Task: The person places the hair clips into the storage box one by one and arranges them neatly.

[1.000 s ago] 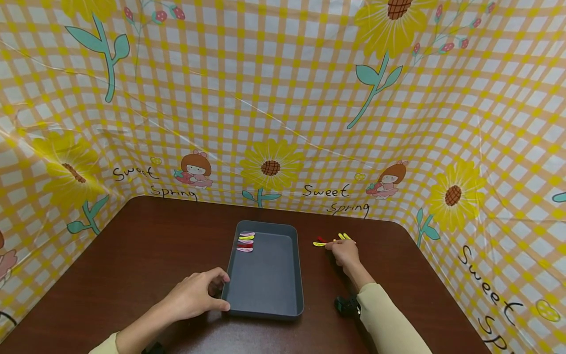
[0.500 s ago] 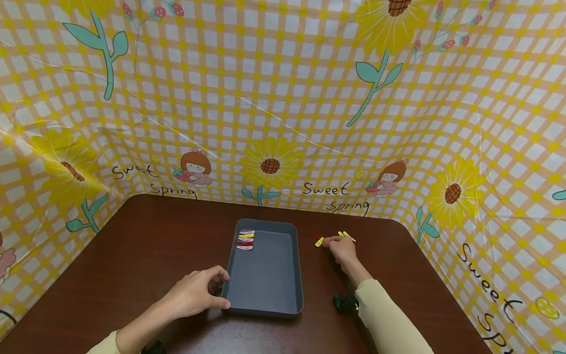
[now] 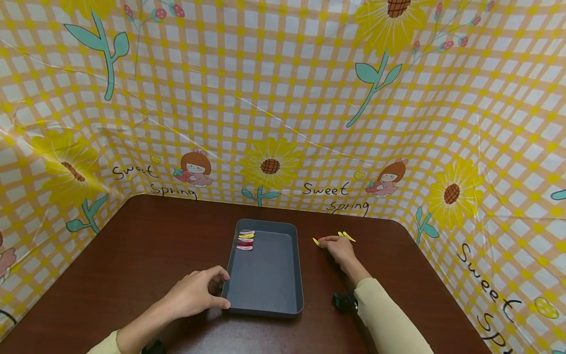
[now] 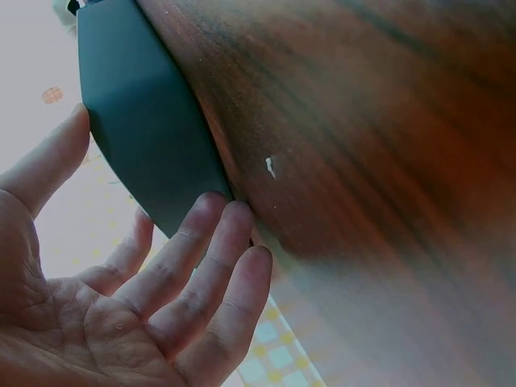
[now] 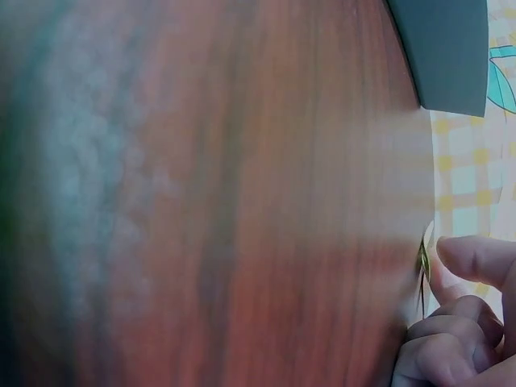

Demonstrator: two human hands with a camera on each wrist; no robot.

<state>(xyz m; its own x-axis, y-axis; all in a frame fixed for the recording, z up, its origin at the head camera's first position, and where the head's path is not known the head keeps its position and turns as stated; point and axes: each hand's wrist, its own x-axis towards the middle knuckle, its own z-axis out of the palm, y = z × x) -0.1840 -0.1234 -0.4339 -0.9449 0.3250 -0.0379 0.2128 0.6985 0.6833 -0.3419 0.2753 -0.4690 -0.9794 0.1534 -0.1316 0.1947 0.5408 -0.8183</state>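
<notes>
The left hand (image 3: 194, 294) lies low and near the body, palm down, fingers loosely spread and gently bent, thumb apart. The right arm in its cream sleeve (image 3: 389, 319) reaches forward; the right hand (image 3: 338, 246) has fingers curled under, fingertips (image 5: 472, 258) pinched together.

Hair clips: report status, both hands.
Left hand steadies dark grey plastic tray. Right hand pinching yellow hair clip on table. Nothing blocking.
</notes>
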